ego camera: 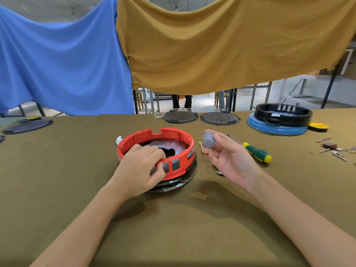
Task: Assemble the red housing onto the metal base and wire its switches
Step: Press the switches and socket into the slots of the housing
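**Left hand on the red housing, right hand holding a grey switch**

Here, the red housing [163, 149] is sitting at the centre of the olive-covered table [173, 228], seated on a dark metal base [179, 183] whose black edge is showing beneath it at 5 o'clock; a perforated metal plate [173, 145] is lying inside the ring. The left hand [140, 168] is gripping the near wall of the housing at 7 o'clock, fingers curling over the rim and the thumb pressing the outer face beside two dark rectangular switch openings [173, 164]; the hand is covering part of that wall. The right hand [229, 157] is hovering at 3 o'clock from the housing, palm up, pinching a small grey switch [209, 140] between thumb and fingertips; thin metal terminals are sticking out of the switch toward the housing, and loose wires [208, 162] are lying on the cloth under the hand.

Just behind the right hand a screwdriver [256, 151] with a green and yellow handle is lying on the table; farther out at 3 o'clock small connectors and wire scraps [335, 149] are scattered. Along the far edge, at 12 to 1 o'clock, two dark round plates [200, 117] are lying side by side; at 2 o'clock a black housing [283, 114] is resting on a blue base [277, 128], with a yellow tape roll [317, 126] beside it. At 10 o'clock another dark disc [28, 126] is lying flat; blue cloth [63, 60] and mustard cloth [221, 41] are hanging behind the table.
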A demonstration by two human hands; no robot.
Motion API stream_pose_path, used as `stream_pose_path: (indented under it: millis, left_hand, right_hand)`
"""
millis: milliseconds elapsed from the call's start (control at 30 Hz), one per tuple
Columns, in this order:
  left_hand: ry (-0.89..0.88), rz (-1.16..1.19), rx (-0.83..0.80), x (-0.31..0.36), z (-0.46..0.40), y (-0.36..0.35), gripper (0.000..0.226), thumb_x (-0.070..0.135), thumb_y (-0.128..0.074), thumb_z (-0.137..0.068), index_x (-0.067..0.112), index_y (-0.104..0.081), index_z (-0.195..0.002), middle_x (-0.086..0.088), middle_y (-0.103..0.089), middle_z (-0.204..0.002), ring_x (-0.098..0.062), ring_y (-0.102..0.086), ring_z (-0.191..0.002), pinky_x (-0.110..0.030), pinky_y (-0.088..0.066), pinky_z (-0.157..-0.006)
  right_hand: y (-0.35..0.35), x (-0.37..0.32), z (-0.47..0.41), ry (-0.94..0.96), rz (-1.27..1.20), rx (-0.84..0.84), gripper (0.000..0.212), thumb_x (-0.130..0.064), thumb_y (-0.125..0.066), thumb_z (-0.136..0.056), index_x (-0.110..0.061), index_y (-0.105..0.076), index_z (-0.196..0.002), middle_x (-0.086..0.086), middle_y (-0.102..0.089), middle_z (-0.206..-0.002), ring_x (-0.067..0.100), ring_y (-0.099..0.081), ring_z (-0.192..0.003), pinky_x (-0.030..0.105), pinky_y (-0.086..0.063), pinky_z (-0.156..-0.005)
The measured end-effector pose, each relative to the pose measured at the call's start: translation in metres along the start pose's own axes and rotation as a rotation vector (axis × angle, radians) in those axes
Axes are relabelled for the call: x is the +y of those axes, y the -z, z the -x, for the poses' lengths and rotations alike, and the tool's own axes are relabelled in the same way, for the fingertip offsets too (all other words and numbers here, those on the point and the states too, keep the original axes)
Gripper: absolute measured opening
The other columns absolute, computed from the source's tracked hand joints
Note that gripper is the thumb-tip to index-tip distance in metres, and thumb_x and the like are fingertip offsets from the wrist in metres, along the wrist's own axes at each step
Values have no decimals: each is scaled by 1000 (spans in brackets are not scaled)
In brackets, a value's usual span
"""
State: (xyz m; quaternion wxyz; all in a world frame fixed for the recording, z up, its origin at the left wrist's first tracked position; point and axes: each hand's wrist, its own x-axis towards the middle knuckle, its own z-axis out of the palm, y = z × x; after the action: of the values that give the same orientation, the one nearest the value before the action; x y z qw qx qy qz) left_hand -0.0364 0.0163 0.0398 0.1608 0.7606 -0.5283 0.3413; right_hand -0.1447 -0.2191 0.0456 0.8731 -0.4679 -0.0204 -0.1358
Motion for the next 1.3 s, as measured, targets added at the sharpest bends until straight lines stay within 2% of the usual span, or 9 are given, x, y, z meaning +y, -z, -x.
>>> stream_pose_path:
  millis: [200, 367, 533, 633, 733, 867, 967, 1100, 1300]
  left_hand:
    - [29, -68, 105, 3, -1, -9, 34, 40, -47, -94, 14, -54, -74, 6, -51, -66, -13, -37, -61, -35, -38, -63]
    - [6, -89, 112, -2, 2, -14, 38, 42, -46, -98, 11, -57, -78, 1, -53, -74, -23, -50, -68, -40, -41, -70]
    - [-49, -130, 154, -1, 3, -16, 40, 42, -48, -98, 10, -60, -79, -1, -52, -78, -23, -49, -72, -39, -39, -71]
    - [-32, -125, 186, 3, 1, -17, 39, 42, -51, -97, 9, -61, -79, -3, -52, -78, -25, -48, -72, -39, -40, -68]
    - [110, 6, 221, 4, 0, -14, 37, 42, -51, -96, 10, -59, -79, 0, -50, -76, -21, -46, -70, -39, -40, -65]
    - [201, 148, 266, -1, 2, -11, 34, 42, -53, -94, 14, -58, -76, 5, -51, -75, -14, -46, -71, -24, -37, -69]
    - [211, 176, 279, -2, 1, -11, 32, 40, -54, -93, 15, -57, -74, 6, -51, -74, -12, -44, -71, -19, -33, -73]
    - [181, 169, 249, -3, 2, -13, 32, 40, -54, -94, 15, -58, -75, 6, -50, -75, -13, -43, -72, -26, -35, -72]
    - [150, 137, 139, 1, 3, -14, 33, 43, -49, -94, 15, -58, -79, 5, -48, -78, -16, -44, -75, -39, -39, -70]
  right_hand:
    - [-1, 2, 1, -33, 15, -56, 30, -18, -60, -89, -7, -67, -116, 12, -69, -96, 18, -64, -71, 24, -57, -66]
    - [0, 2, 2, -20, 2, -130, 38, -8, -61, -88, -9, -64, -126, 14, -69, -109, 24, -69, -93, 28, -58, -79]
    - [0, 4, 6, -14, -13, -177, 38, 4, -62, -83, -8, -68, -118, 14, -69, -114, 25, -69, -102, 31, -58, -85]
    - [-2, 3, 7, -8, 15, -184, 37, -2, -68, -79, -11, -69, -116, 15, -69, -113, 26, -69, -101, 31, -57, -85]
    - [-4, 3, 8, -37, 49, -166, 44, -12, -76, -71, -12, -71, -115, 15, -71, -110, 26, -71, -97, 30, -58, -83]
    - [-5, 6, 8, -77, 55, -191, 56, -19, -74, -76, -2, -61, -128, 17, -71, -107, 21, -73, -84, 27, -59, -76]
    - [-6, 8, 8, -76, 97, -213, 44, -21, -74, -79, -6, -68, -120, 17, -72, -103, 19, -73, -80, 27, -60, -76]
    - [-8, 13, 9, 11, 247, -200, 32, -21, -78, -76, -13, -74, -107, 15, -73, -98, 23, -72, -82, 26, -58, -71]
    - [-13, 21, 13, 155, 504, -173, 31, -19, -82, -75, -13, -73, -104, 13, -73, -91, 28, -72, -84, 28, -58, -66]
